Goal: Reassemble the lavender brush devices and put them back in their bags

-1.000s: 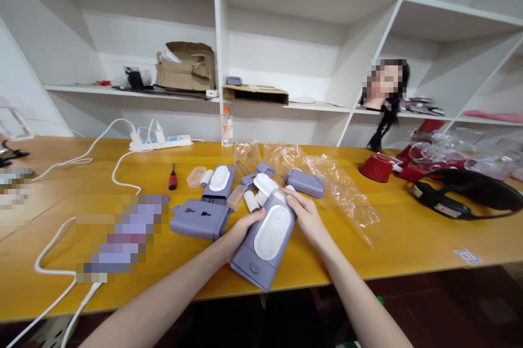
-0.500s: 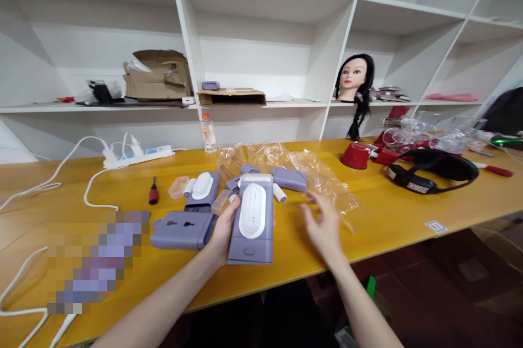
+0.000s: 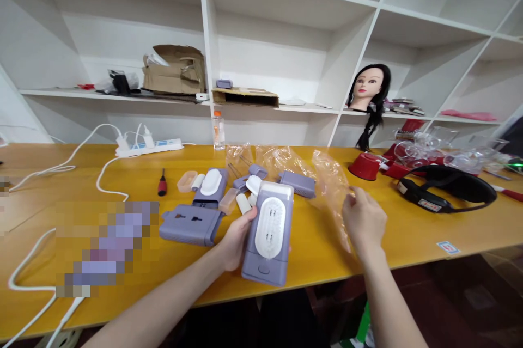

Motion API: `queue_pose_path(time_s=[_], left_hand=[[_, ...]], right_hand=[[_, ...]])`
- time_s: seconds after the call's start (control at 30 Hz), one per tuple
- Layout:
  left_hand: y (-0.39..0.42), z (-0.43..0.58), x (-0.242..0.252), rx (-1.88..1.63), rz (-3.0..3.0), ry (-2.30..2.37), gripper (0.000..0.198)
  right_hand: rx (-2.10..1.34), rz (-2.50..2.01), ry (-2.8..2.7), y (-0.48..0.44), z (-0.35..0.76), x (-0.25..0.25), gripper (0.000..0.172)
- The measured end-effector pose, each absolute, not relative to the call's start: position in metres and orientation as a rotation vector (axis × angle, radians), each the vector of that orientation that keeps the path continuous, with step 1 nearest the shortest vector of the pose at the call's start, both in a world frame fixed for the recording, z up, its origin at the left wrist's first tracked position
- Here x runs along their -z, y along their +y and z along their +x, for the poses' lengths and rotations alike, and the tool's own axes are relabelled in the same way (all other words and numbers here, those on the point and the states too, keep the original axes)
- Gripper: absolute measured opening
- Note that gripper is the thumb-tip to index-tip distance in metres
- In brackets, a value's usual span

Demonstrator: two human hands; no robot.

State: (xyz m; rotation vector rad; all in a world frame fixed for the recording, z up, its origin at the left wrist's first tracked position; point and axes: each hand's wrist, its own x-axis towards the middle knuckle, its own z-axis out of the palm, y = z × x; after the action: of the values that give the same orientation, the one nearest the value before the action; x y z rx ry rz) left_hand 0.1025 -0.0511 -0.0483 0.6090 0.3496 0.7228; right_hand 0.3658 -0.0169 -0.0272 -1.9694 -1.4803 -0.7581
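My left hand grips a lavender device with a white oval panel, holding it upright over the yellow table. My right hand is off to the right, fingers curled at the edge of a transparent plastic bag. Whether those fingers pinch the bag, I cannot tell. Left of the held device lie a lavender socket housing and a second lavender device. A vented lavender piece rests against the bag.
Small white parts lie among the lavender pieces. A red-handled screwdriver, power strip with white cables, and bottle are further back. To the right sit a red cup and black headset. White shelves hold cardboard and a mannequin head.
Both hands held the device at first; my right hand then let go and moved right to the bag. The device now stands more upright in my left hand, and the view has shifted.
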Motion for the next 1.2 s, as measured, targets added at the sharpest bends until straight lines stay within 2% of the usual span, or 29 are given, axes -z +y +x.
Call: queue_pose_path(time_s=[0.1,0.3,0.4,0.53,0.67,0.77,0.9,1.0,1.1,1.2], left_hand=[[-0.052,0.099,0.049,-0.657,0.623,0.258,0.062],[-0.056,0.095,0.051,-0.698,0.681,0.386,0.051],[-0.054,0.098,0.054,-0.717,0.702,0.553,0.047],[-0.052,0.101,0.056,-0.628,0.674,0.632,0.052],[-0.053,0.099,0.057,-0.582,0.707,0.66,0.044],[-0.056,0.099,0.056,-0.62,0.813,0.674,0.033],[-0.058,0.101,0.055,-0.633,0.897,0.683,0.028],[-0.056,0.101,0.053,-0.637,0.83,0.753,0.035],[-0.053,0.1,0.053,-0.65,0.754,0.792,0.045],[-0.05,0.099,0.055,-0.698,0.735,0.768,0.047]], right_hand=[[0.727,-1.932,-1.782,-0.016,0.32,0.023,0.027],[0.067,-1.649,-2.181,-0.009,0.289,0.015,0.015],[-0.048,-1.514,-2.174,-0.008,0.299,0.01,0.019],[-0.056,-1.56,-2.079,-0.002,0.312,0.008,0.034],[-0.018,-1.57,-2.012,0.005,0.317,0.004,0.043],[-0.018,-1.54,-2.03,0.004,0.312,-0.002,0.04],[0.003,-1.562,-2.044,-0.006,0.299,-0.009,0.027],[0.085,-1.536,-2.085,-0.015,0.296,-0.013,0.017],[0.099,-1.439,-2.207,-0.026,0.298,-0.017,0.022],[0.094,-1.362,-2.298,-0.038,0.299,-0.021,0.023]])
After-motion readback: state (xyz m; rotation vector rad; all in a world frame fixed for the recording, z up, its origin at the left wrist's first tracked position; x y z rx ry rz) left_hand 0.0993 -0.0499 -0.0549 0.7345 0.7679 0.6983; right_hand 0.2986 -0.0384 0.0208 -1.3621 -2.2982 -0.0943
